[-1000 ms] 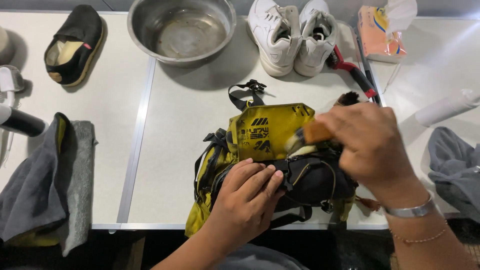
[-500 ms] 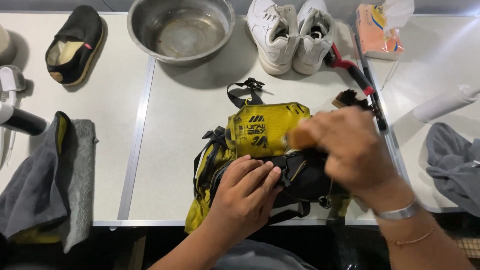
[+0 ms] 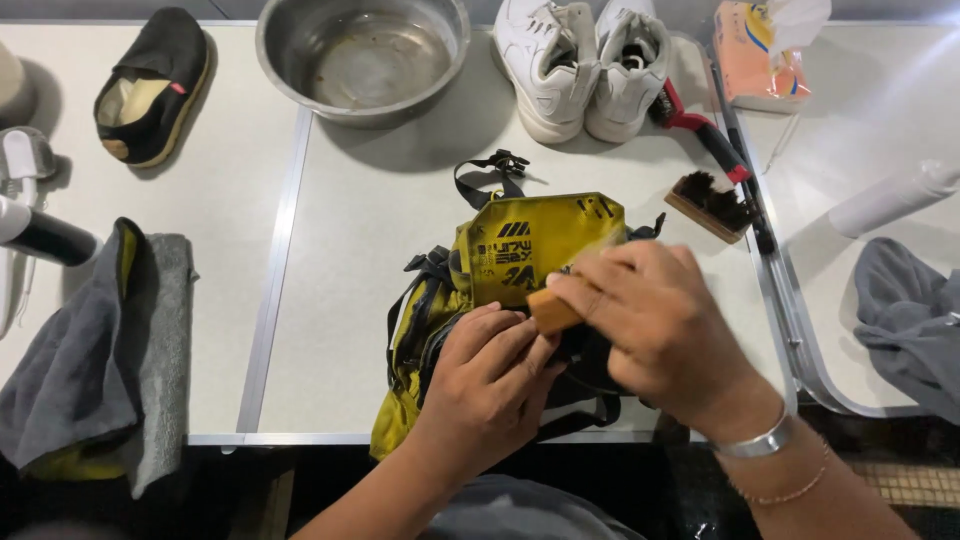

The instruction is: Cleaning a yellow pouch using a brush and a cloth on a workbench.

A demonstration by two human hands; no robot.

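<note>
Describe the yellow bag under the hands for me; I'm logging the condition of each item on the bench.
The yellow and black bag lies flat on the white table, near its front edge. It looks like coated fabric, with a stiff yellow flap bearing black print, black straps and a black buckle trailing toward the metal bowl. The left hand presses on its dark lower part; the right hand holds a small wooden brush against it. Any dirt is hard to judge.
</note>
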